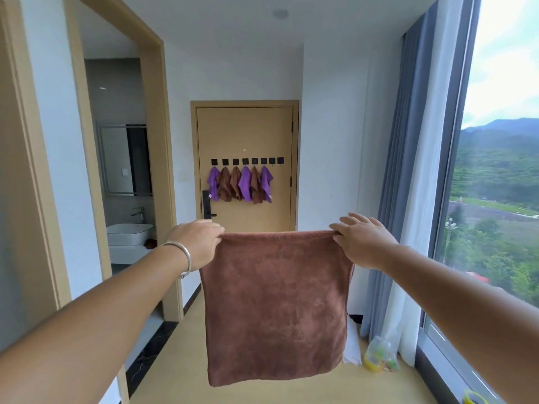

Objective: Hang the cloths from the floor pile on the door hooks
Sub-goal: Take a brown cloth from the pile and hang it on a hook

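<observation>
A brown cloth (277,307) hangs spread flat in front of me. My left hand (197,243) pinches its top left corner and my right hand (363,240) pinches its top right corner. Straight ahead stands the tan door (245,132) with a row of black hooks (246,161). Several purple and brown cloths (240,185) hang from the hooks on the left; the two hooks at the right end (276,160) are bare. The floor pile is not in view.
An open doorway on the left leads to a bathroom with a white sink (129,233). Grey and white curtains (414,199) and a tall window run along the right. A plastic bag (380,355) lies on the floor by the curtain. The black door handle (207,204) sits below the hooks.
</observation>
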Available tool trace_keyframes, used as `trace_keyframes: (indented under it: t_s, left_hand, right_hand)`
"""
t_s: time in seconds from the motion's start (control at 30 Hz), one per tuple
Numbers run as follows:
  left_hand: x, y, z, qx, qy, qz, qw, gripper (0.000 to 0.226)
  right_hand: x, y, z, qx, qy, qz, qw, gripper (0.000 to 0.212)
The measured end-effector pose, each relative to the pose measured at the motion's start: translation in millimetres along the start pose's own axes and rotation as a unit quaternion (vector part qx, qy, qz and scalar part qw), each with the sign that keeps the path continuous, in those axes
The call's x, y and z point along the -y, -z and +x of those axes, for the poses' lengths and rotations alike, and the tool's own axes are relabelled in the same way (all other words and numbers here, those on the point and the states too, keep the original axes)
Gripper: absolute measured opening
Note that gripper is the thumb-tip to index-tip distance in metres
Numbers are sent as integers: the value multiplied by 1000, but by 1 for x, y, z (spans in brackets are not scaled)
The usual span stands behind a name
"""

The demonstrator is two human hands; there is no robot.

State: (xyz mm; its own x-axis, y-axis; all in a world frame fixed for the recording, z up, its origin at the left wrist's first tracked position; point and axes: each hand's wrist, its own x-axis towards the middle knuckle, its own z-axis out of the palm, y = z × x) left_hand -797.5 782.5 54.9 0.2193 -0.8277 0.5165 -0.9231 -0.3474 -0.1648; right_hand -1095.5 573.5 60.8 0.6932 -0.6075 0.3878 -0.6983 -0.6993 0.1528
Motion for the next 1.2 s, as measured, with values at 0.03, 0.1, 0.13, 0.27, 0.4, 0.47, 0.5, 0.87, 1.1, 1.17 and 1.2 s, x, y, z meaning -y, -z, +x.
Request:
trace_keyframes:
  t_s: [0.03, 0.1, 0.13, 0.27, 0.4, 0.47, 0.5, 0.87, 1.1, 1.17, 1.2]
  left_hand:
    - [3, -3, 4, -9, 1, 4, 1000, 18]
    - [9, -11, 15, -20, 7, 10, 1000, 16]
    - [12, -16, 20, -18, 12, 10, 1000, 17]
    - [24, -46, 51, 28, 41, 29, 998, 35]
    - [32, -73, 93, 40, 45, 40, 997, 38]
    - [35, -83, 117, 36, 54, 41, 997, 39]
    - [36, -88, 133, 34, 56, 43, 997, 39]
    - [53, -160, 268, 23, 60, 67, 996, 38]
    - [90, -217, 341, 30, 58, 72, 995, 42]
    - [105, -236, 364, 30, 51, 70, 996, 41]
    - [113, -246, 375, 29, 50, 69, 996, 41]
  right_hand:
    - [2, -3, 5, -7, -4, 2, 1000, 45]
    - [5, -10, 18, -22, -5, 2, 1000, 46]
    - [6, -13, 23, -27, -3, 2, 1000, 46]
    - [2, -34, 58, -24, -3, 13, 1000, 46]
    - [-12, -57, 105, -28, 0, 23, 999, 47]
    - [-21, -67, 130, -29, 4, 29, 999, 46]
    - [-28, -72, 145, -31, 5, 33, 999, 46]
    - [-79, -122, 290, -38, 12, 40, 998, 46]
    - [-81, -169, 379, -28, 9, 46, 998, 47]
    - [-80, -184, 408, -27, 8, 41, 999, 47]
    - [-78, -191, 423, -27, 5, 38, 999, 47]
